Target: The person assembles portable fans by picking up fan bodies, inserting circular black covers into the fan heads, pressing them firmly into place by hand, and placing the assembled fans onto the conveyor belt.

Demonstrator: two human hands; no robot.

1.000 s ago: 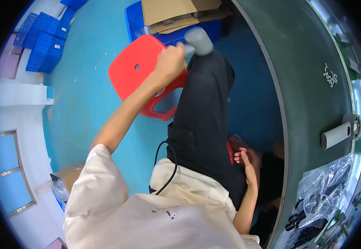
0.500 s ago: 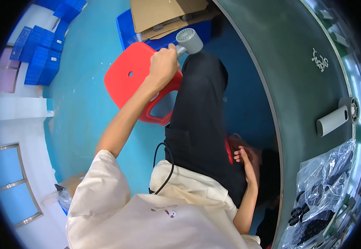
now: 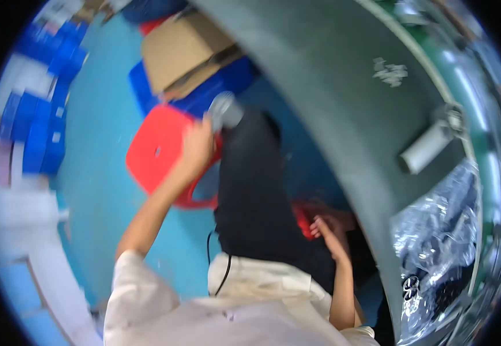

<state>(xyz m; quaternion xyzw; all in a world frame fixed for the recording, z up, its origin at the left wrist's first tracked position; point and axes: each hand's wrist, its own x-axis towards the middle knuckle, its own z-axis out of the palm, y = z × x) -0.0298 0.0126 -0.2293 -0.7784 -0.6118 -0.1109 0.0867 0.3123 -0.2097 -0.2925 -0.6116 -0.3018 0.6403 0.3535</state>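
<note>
In my left hand point(image 3: 196, 144) is a grey handheld fan point(image 3: 226, 111), gripped by its handle. Its round head juts out past my fist, beside the knee of my black trousers point(image 3: 250, 184). Beneath that arm stands a red plastic stool point(image 3: 152, 151). My right hand point(image 3: 330, 236) hangs low between my leg and the table edge, fingers loosely apart and nothing in them. Close to its fingertips is a red thing point(image 3: 302, 222), mostly hidden by my leg. Motion blurs the picture.
A dark green table point(image 3: 343, 98) curves along the right. On it lie small white pieces point(image 3: 390, 72), another handheld fan point(image 3: 426, 151) and a clear plastic bag point(image 3: 435, 230) with dark parts. A cardboard box point(image 3: 184, 55) rests in a blue bin point(image 3: 141, 86); blue crates point(image 3: 37, 130) stand left.
The view has swung, so the table reaches further in and the stool sits lower and more to the left. My left hand still grips the fan; my right hand stays low beside my leg.
</note>
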